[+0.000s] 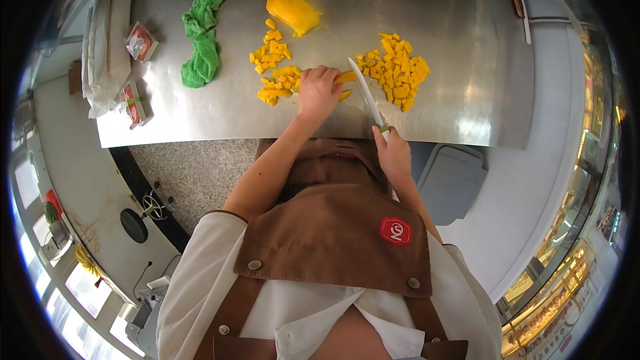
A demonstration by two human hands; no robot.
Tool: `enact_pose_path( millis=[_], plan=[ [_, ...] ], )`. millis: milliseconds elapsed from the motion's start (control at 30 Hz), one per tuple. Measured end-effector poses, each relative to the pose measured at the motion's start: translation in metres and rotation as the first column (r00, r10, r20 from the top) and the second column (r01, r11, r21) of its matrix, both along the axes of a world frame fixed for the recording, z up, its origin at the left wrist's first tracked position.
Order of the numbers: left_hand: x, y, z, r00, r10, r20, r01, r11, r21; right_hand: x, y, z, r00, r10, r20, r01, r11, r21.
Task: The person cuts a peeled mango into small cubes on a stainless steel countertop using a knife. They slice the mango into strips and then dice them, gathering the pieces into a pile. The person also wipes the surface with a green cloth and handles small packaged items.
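Note:
Under the fingers of my left hand [318, 91] is a strip of yellow mango flesh [345, 77], pressed on the stainless steel table [465, 60]. My right hand [395, 157] grips a knife [369, 98] with a white blade and a green-and-white handle. Its blade slants up and left, close to the strip's right end. A shorter mango piece [345, 95] lies below the strip. Diced mango [400, 72] is heaped right of the blade. More cubes and strips [280, 82] lie left of my left hand. A large peeled mango piece [294, 11] rests farther back.
A crumpled green cloth [201, 57] lies at left. Beyond it are two small packages [143, 44] and long plastic-wrapped items [109, 45]. A grey lidded bin [450, 185] stands below the table's front edge at right. A round black stool [134, 226] is at lower left.

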State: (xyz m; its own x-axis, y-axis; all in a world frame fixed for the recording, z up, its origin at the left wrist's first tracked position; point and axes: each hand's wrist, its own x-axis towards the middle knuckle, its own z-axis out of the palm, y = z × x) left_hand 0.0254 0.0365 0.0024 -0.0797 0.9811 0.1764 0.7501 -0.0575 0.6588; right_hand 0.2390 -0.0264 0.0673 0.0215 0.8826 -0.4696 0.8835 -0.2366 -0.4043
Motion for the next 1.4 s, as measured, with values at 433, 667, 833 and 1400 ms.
enact_pose_path(
  millis=[433,667,833,1400],
  plan=[
    [0.004,0.002,-0.004,0.999,-0.028,-0.044,0.030,0.999,0.039,-0.011,0.001,-0.013,0.992,0.035,0.122,-0.035,0.999,-0.005],
    [0.004,0.001,-0.006,1.000,-0.019,-0.013,0.019,1.000,0.011,-0.007,-0.001,-0.009,0.998,0.000,-0.061,0.006,0.996,0.092],
    [0.007,0.001,-0.008,1.000,-0.005,0.005,0.005,0.998,0.065,0.000,0.003,-0.005,0.998,0.038,-0.048,-0.038,0.999,-0.001],
    [0.010,0.004,-0.007,1.000,-0.004,-0.006,0.005,0.995,0.098,-0.006,0.003,-0.004,0.999,0.051,0.019,-0.051,0.998,0.019]
  ],
)
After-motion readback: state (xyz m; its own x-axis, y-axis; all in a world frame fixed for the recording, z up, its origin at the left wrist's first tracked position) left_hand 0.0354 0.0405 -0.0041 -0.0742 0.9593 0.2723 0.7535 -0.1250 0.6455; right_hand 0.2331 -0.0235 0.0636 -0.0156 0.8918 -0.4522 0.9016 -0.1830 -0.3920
